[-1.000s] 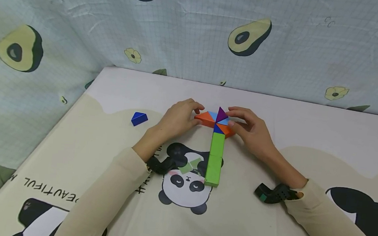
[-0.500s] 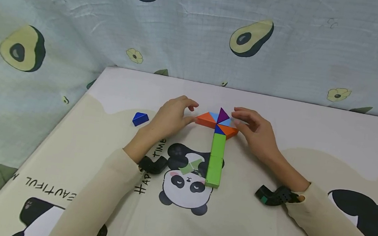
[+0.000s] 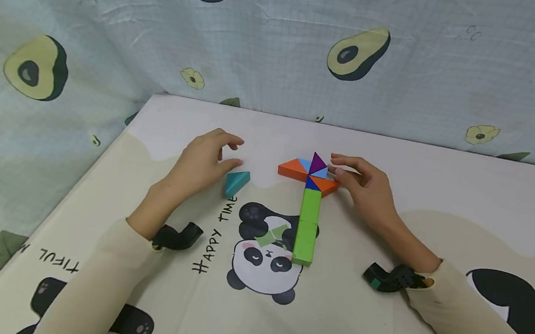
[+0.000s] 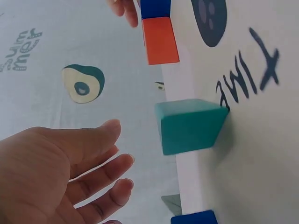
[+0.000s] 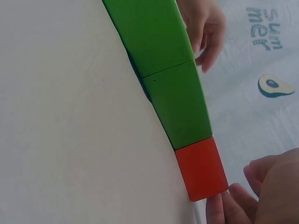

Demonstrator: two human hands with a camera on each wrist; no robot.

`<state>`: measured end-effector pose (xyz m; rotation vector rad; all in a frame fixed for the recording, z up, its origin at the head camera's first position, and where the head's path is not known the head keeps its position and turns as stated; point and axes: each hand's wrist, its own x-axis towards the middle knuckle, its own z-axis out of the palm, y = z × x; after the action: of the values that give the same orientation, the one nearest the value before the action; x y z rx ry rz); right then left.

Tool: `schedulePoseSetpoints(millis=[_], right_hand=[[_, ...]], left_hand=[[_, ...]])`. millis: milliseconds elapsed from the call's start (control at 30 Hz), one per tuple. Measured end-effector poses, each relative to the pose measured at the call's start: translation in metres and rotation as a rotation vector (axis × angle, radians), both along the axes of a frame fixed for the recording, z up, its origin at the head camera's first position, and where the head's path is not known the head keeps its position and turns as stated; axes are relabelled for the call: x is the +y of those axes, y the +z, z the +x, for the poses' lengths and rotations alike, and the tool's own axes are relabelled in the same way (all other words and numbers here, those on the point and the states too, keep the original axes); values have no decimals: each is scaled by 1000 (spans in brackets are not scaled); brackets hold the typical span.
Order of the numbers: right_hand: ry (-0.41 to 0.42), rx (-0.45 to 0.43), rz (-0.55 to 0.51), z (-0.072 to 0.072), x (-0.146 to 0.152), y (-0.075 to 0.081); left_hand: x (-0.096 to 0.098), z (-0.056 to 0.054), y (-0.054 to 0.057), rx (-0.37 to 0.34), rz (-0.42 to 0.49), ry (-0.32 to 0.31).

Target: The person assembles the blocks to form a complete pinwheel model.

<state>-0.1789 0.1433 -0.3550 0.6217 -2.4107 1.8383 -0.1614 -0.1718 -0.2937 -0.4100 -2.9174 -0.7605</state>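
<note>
My left hand (image 3: 202,157) hovers at the left with thumb and fingers parted, holding nothing. Just below its thumb lies a teal triangular block (image 3: 237,184). A dark blue block (image 4: 195,218) shows at the bottom of the left wrist view; the left hand hides it from the head view. Toward the middle, a pinwheel of triangular blocks has a left orange block (image 3: 292,168), a purple block (image 3: 317,164), light blue ones and a dark blue one. Two green blocks (image 3: 307,225) form its stem. My right hand (image 3: 368,183) stays at the pinwheel's right side, loosely bent fingertips beside the right orange block (image 3: 326,186).
A cream tablecloth (image 3: 330,315) with printed pandas and lettering covers the table. Behind and at the left hangs a pale curtain (image 3: 269,53) with avocado prints. Black wrist cameras (image 3: 179,235) are strapped to both wrists.
My left hand has left the pinwheel's left orange block and moved left, uncovering the teal block and covering the dark blue one. The right hand has drawn back slightly; the pinwheel keeps its shape.
</note>
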Motion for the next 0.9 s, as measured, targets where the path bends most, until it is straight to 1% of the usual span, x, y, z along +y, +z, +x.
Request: schedulePoseSetpoints(millis=[100,233,433,567,667,767,833,900], right_hand=[[-2,7,6,0,0,0],[4,14,3,-1,1,-1],[7,2,-7,-2,3,-3],[2,-7,9,-2,3,-3],[0,-8,17,-2,2,-3],[-1,-4,26,-2,2,-3],[1,-4,28,-2,1,-3],[-5,3,40,-2,0,-3]], left_hand=[[-6,4,1,13,-6,0],[-18,7,2,54,5,5],[-39,3,3,83,41,58],[-52,2,4,88,63,90],[-60,2,4,46,65,88],[-66,2,3,-32,55,79],[-69,2,2,-91,47,78],[-70,1,0,-135,39,81]])
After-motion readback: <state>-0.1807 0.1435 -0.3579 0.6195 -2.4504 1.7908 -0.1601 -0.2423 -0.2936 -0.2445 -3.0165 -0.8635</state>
